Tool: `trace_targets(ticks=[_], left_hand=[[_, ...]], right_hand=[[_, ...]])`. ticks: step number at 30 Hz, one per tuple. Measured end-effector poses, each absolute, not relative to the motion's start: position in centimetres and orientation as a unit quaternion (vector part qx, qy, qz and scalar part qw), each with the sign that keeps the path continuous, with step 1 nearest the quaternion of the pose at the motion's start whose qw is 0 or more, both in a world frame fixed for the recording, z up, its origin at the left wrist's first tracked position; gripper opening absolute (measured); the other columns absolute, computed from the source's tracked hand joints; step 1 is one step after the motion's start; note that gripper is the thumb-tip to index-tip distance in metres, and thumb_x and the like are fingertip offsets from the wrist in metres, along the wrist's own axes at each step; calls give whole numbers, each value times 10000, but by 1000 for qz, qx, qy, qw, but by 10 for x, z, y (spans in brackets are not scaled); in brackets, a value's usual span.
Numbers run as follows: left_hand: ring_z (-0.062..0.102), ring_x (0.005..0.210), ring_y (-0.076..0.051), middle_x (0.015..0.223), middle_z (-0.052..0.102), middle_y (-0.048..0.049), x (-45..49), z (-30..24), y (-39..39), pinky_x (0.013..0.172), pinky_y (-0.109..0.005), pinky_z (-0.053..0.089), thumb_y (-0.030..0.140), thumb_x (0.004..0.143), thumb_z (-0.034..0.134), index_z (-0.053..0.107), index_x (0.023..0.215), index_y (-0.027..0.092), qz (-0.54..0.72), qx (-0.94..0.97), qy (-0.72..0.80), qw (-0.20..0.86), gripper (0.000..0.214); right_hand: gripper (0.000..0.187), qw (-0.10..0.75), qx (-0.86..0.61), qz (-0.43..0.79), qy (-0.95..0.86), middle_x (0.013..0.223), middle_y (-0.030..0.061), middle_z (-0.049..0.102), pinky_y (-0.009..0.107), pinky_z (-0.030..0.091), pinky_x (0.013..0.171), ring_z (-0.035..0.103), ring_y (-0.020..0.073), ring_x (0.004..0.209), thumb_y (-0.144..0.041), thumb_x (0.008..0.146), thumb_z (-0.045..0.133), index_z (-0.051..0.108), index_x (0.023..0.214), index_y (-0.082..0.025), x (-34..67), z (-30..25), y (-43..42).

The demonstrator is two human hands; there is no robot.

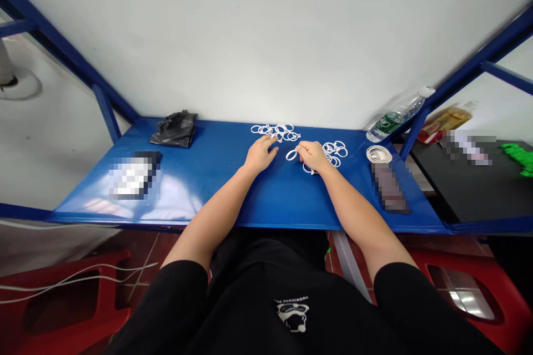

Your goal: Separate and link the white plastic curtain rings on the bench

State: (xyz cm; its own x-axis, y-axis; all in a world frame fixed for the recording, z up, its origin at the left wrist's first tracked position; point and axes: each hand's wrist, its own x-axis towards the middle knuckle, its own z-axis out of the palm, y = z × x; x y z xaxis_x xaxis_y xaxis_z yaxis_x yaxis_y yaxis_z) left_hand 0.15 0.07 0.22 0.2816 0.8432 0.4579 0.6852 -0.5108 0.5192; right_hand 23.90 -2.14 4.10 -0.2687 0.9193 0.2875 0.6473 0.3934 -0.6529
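Observation:
My right hand [312, 156] is closed, its fingertips pinching a white plastic ring [291, 155] that sticks out to the left above the blue table. Under and beside that hand lies a loose group of similar white rings [335, 150], partly covered by it. Farther left, my left hand [260, 153] has its fingers stretched out and the thumb apart, at the near edge of another pile of white rings [281, 130]. Small tabs or loops show on some of these rings. Whether the left fingertips touch a ring is hard to tell.
The blue table [225, 177] meets a pale wall. A black plastic bag [175, 127] and a blurred object [135, 175] lie left. On the right are a water bottle [395, 116], a coiled white cable [378, 154] and a blurred dark object [390, 186]. Red stools stand below.

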Motion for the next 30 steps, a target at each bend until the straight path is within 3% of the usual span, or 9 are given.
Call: trace_targets(ticks=[5,8,12,16,22,24,28,30], left_hand=[[688,1267,-246,1402,685,-108,1,-7,6,1089,-396,585,219,1005,632,706,1365,232,400,795,443,108,368],[722,1185,-220,1374,685,-126,1,-8,8,1023,-370,614,188,1036,562,706,1344,209,425,795,418,115,341],[740,1124,-203,1298,713,-126,5,-2,4,1003,-361,618,200,1053,552,714,1308,199,452,801,378,102,302],[748,1111,-204,1273,736,-118,10,4,-4,983,-366,630,246,1056,582,730,1277,211,461,810,350,93,268],[768,976,-173,1291,750,-101,10,2,-8,950,-350,639,306,1048,594,724,1296,221,442,818,351,111,293],[763,1048,-189,1381,708,-112,9,4,-9,983,-361,630,347,1040,616,715,1303,223,440,816,358,108,307],[605,1404,-274,1537,587,-147,9,11,-12,1133,-435,560,409,1039,627,660,1395,224,446,817,355,84,403],[568,1446,-281,1546,580,-152,9,14,-13,1181,-461,521,400,1057,594,627,1447,228,435,825,353,80,428]], right_hand=[[382,377,-519,179,-746,480,-35,361,315,261,557,364,128,502,-233,811,532,284,521,-241,245,38,-17],[369,406,-528,151,-730,486,-41,332,317,256,551,339,123,496,-217,780,543,276,525,-242,246,37,-16],[328,405,-526,119,-738,529,-31,509,314,352,598,470,149,536,-284,848,612,440,573,-241,243,36,-18],[81,357,-470,105,-800,711,-3,724,332,469,763,660,203,702,-325,873,699,701,855,-246,235,34,-20],[168,305,-428,56,-849,801,36,766,363,472,881,693,234,808,-315,992,604,752,999,-235,231,33,-18],[199,305,-432,52,-847,805,39,764,362,468,901,693,235,826,-316,1016,577,758,1018,-231,231,33,-18],[225,300,-445,43,-843,827,50,765,360,464,889,691,244,833,-327,1037,557,758,1033,-227,232,33,-18],[240,291,-448,46,-844,864,59,774,356,462,871,693,249,846,-335,1049,539,753,1047,-228,232,33,-19]])
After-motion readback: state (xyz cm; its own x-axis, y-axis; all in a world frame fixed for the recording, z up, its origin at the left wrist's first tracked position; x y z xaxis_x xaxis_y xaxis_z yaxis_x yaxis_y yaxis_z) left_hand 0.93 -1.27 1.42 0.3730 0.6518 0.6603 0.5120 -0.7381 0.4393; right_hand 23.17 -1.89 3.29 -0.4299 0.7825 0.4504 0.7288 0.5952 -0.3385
